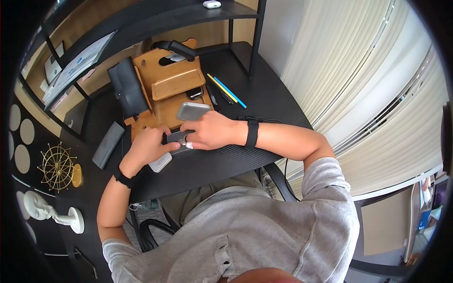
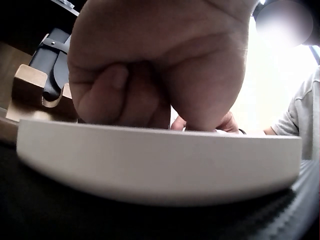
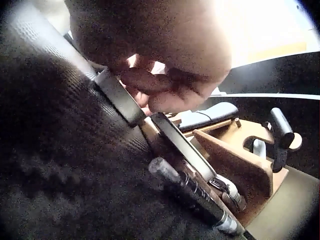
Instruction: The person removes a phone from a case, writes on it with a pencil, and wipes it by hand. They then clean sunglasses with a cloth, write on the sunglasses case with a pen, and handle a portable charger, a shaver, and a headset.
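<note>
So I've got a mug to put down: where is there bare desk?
The desk is bare right of the pencils, out to its curved edge, and along the front edge near the person's chest. A small patch lies left of the dark case. It is crowded around the wooden organiser and where both hands meet on the small grey device.

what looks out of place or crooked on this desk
Little stands out. A grey case leans tilted on the front of the wooden organizer, not flat. Both hands, left hand and right hand, hold a small grey device.
</note>
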The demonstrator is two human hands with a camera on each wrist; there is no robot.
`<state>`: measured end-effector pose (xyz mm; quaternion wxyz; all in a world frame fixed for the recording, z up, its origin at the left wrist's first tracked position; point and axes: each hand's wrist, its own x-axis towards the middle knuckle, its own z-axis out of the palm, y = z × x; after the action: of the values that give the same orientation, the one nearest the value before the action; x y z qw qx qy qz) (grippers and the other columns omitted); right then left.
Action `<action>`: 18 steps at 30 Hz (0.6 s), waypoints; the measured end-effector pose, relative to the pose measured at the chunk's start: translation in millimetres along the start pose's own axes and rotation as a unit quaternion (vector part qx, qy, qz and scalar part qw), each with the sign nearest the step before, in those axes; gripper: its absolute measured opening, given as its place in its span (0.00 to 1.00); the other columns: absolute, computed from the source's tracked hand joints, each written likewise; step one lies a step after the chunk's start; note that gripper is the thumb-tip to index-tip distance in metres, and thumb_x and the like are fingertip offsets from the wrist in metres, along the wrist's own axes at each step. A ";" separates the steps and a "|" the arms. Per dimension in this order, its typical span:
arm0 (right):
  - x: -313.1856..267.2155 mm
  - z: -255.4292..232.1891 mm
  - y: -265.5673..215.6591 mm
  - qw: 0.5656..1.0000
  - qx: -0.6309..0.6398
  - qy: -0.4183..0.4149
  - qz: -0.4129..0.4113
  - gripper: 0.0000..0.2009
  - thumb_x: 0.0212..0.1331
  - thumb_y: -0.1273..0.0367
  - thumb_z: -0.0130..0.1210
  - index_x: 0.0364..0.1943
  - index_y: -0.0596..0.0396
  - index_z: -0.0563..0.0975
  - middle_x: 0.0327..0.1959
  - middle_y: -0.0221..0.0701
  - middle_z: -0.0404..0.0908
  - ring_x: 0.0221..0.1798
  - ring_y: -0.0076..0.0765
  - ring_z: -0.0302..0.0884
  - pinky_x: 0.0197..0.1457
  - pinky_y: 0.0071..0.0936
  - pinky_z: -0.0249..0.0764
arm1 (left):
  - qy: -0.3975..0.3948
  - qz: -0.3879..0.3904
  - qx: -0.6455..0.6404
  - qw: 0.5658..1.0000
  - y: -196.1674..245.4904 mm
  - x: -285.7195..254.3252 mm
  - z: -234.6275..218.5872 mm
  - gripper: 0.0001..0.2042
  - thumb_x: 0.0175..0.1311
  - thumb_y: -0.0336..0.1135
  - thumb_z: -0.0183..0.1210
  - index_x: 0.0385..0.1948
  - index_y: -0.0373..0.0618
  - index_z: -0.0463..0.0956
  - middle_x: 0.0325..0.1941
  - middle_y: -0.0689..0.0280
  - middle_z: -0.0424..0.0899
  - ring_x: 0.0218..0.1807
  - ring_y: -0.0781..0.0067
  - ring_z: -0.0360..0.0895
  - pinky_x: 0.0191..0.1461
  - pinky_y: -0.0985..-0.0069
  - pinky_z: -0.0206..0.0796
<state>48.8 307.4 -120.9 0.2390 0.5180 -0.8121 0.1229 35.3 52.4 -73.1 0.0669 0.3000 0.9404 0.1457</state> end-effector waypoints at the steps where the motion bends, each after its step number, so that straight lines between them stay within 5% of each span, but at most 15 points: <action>1: 0.1 1.2 1.5 1.000 0.004 -0.008 0.006 0.10 0.59 0.59 0.63 0.32 0.49 0.84 0.52 0.25 0.82 0.31 0.40 0.85 0.32 0.39 0.82 | 0.001 0.000 0.005 1.000 0.3 0.7 -0.5 0.26 0.55 0.56 0.74 0.42 0.40 0.83 0.22 0.52 0.83 0.31 0.49 0.85 0.36 0.57 0.73; 18: 1.9 4.4 -4.2 0.998 0.007 -0.043 0.047 0.11 0.59 0.61 0.61 0.35 0.55 0.82 0.53 0.29 0.80 0.31 0.44 0.85 0.35 0.41 0.81 | -0.005 0.002 0.010 1.000 1.4 -0.5 -0.6 0.26 0.55 0.55 0.74 0.42 0.40 0.82 0.22 0.54 0.83 0.30 0.50 0.84 0.36 0.57 0.71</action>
<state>50.7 302.1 -123.9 0.1944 0.4854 -0.8443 0.1172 36.3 53.1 -72.0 0.0681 0.3027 0.9410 0.1355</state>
